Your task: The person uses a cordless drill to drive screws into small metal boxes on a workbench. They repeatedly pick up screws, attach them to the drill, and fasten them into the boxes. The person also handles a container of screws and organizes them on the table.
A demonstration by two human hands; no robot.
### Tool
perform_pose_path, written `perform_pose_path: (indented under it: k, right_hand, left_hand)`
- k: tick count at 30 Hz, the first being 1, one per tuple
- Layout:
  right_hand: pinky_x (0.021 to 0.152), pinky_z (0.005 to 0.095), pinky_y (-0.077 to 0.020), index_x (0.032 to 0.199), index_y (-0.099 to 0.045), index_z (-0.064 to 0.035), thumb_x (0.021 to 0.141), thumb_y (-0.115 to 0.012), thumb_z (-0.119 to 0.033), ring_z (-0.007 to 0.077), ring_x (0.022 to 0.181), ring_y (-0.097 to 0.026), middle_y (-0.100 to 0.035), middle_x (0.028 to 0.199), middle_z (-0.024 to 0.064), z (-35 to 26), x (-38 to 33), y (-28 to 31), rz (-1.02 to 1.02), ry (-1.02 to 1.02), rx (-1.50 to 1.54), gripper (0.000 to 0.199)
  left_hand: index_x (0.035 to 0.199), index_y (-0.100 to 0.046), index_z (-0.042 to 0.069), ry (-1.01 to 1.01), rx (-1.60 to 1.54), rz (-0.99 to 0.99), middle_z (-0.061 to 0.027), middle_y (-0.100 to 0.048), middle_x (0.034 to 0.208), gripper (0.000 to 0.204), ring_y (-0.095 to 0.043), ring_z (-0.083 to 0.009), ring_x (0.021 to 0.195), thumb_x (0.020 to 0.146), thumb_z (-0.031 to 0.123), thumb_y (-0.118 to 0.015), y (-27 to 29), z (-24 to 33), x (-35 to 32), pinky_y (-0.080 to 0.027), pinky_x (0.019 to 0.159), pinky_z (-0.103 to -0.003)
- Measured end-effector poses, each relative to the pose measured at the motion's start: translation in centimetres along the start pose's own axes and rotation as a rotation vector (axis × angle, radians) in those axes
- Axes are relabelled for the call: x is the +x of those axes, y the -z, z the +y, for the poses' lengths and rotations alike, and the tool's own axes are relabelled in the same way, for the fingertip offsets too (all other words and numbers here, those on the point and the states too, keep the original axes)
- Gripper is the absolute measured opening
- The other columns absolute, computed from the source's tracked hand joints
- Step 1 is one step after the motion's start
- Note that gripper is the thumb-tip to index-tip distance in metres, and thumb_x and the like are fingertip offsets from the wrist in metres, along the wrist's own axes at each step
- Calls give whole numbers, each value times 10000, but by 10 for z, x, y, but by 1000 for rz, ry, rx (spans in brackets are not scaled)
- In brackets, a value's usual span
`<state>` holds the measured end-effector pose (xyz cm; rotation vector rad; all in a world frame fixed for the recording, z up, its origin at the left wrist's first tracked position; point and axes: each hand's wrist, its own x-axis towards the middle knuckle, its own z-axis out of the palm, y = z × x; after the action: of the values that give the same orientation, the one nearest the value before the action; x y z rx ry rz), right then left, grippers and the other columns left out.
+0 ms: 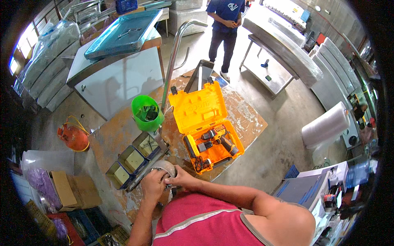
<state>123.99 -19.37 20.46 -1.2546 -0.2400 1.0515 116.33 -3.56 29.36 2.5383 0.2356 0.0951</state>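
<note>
Close to my body at the near edge of the worktable, my left hand [153, 183] and my right hand [182, 178] are closed on one pale grey, rounded object [165, 166], perhaps a roll of tape. Its lower part is hidden by my fingers. Left of my hands stand several dark-rimmed bins [134, 161] in a row. Beyond them is a bright green bucket [141, 119] with dark items inside. To the right lies an opened orange tool case [200, 107], holding a yellow and black cordless drill [221, 137], a charger and other parts.
The worn brown worktable [246, 119] carries a curved metal tube [174, 53] rising at its far side. A white cabinet [123, 82] with blue trays stands far left. An orange gas cylinder [74, 136] is on the floor. Another person [223, 33] stands beyond the table.
</note>
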Motion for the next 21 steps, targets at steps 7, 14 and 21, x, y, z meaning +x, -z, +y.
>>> perform_pose_path:
  k: [7,14,21]
  right_hand:
    - [995,343,-508,1446,-385,47,797,-920,-419,194,1159,-568,-576,1287,131,10,1,0,43,-11,-23,961]
    - [1000,353,-504,1438,-394,56,802,-914,-399,196,1160,-569,-584,1284,140,8,-1,-4,61,6,-98,939]
    - [1035,397,-509,1451,-379,51,824,-890,-312,237,1187,-596,-590,1324,168,-12,-14,-4,69,-33,8,887]
  left_hand:
    - [981,-777,100,-27,-58,149,-135,-718,936,177,-698,-376,856,871,236,-754,-9,-11,-8,-543,730,-462]
    - [975,-766,84,-35,3,68,-155,-710,911,168,-689,-396,839,889,227,-742,4,-2,-7,-532,730,-485]
    - [998,-740,-5,325,-524,62,-110,-746,923,232,-685,-204,843,936,219,-737,24,-3,-13,-527,812,-348]
